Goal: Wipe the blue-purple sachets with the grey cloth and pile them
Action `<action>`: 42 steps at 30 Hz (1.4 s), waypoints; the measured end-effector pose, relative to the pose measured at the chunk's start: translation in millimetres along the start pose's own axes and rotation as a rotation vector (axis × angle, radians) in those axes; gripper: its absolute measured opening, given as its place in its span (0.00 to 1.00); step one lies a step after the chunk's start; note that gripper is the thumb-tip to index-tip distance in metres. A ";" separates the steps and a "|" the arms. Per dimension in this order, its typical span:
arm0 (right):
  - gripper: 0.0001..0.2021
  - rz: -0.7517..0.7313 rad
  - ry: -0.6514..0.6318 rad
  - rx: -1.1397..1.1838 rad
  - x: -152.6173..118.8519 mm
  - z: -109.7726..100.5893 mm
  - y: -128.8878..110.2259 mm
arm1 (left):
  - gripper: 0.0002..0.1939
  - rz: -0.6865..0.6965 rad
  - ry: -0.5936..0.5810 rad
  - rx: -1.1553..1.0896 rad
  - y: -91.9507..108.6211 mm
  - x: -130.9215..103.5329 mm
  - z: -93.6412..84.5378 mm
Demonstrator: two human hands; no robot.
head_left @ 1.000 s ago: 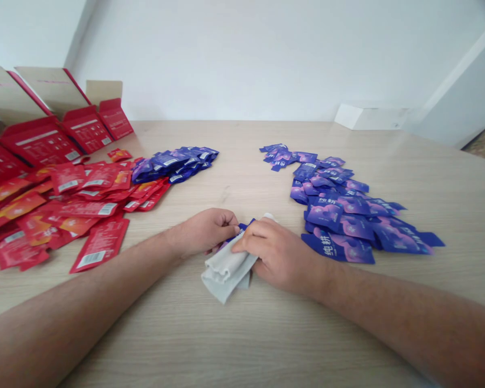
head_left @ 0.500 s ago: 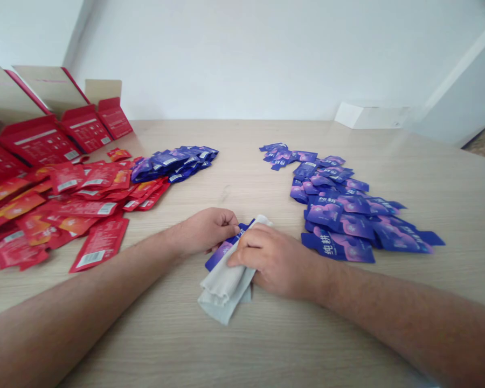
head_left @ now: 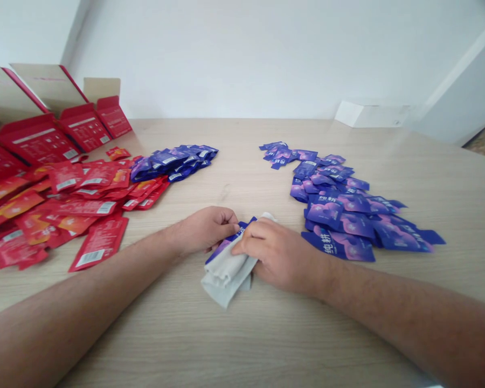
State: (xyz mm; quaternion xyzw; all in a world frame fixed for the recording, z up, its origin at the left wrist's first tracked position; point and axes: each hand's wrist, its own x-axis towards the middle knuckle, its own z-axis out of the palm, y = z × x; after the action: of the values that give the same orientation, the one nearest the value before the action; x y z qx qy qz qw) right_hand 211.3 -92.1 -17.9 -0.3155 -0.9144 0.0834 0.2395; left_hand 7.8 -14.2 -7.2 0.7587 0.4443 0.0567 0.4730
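My left hand [head_left: 204, 230] pinches the upper end of a blue-purple sachet [head_left: 220, 249] lying on the wooden table [head_left: 242, 334] in front of me. My right hand [head_left: 278, 254] grips a folded grey-white cloth [head_left: 225, 275] and presses it onto that sachet, covering most of it. Only the sachet's left edge and top corner show between the two hands.
A spread of blue-purple sachets [head_left: 347, 207] lies to the right. A smaller blue pile [head_left: 173, 160] sits at centre left, beside many red sachets [head_left: 60, 202]. Open red cartons [head_left: 44, 129] stand at far left. A white box [head_left: 369, 114] rests by the wall.
My right hand slid the cloth down along the sachet toward me, then back up again. My left hand kept its hold on the sachet's end.
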 end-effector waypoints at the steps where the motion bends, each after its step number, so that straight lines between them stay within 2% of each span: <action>1: 0.13 0.055 0.024 -0.008 0.1 -1.1 1.9 | 0.14 -0.001 0.000 0.003 0.3 -0.2 0.0; 4: 0.13 0.130 0.074 -0.015 0.3 -1.6 4.7 | 0.14 0.006 0.007 0.009 0.6 -0.6 0.1; 8: 0.13 -0.039 0.019 0.025 -0.3 2.6 -0.1 | 0.13 0.011 -0.002 -0.006 -1.2 0.1 0.4; 10: 0.12 -0.068 -0.005 0.021 -0.3 2.6 -0.9 | 0.13 0.019 -0.004 -0.005 -1.3 0.4 0.3; 14: 0.12 0.097 0.039 -0.016 0.8 -1.9 3.5 | 0.14 0.010 0.005 0.006 0.6 -0.5 0.2; 16: 0.12 0.125 0.059 -0.017 1.0 -2.5 3.6 | 0.15 0.011 0.009 0.008 1.2 -1.2 0.4; 22: 0.13 -0.059 -0.027 0.006 -0.4 0.4 -2.0 | 0.13 0.021 -0.008 0.001 0.9 -1.6 -0.2; 28: 0.13 0.132 0.063 -0.022 0.7 -2.8 4.9 | 0.15 0.014 0.008 0.010 2.4 -2.0 -0.6; 34: 0.12 -0.063 -0.046 0.006 -0.3 -0.5 -4.0 | 0.14 0.023 0.006 -0.003 0.8 -1.3 0.6; 39: 0.13 0.135 0.044 -0.031 0.6 -4.3 6.1 | 0.15 0.021 0.016 -0.005 -0.5 -0.7 0.3; 42: 0.13 0.113 0.045 -0.016 0.7 -2.9 5.8 | 0.14 0.021 0.012 0.000 0.6 -1.7 0.1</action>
State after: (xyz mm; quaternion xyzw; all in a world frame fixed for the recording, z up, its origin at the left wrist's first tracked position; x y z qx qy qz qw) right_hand 215.4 -87.1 -16.8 -0.3706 -0.8901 0.0822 0.2524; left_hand 7.2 -15.6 -6.2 0.7631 0.4392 0.0663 0.4694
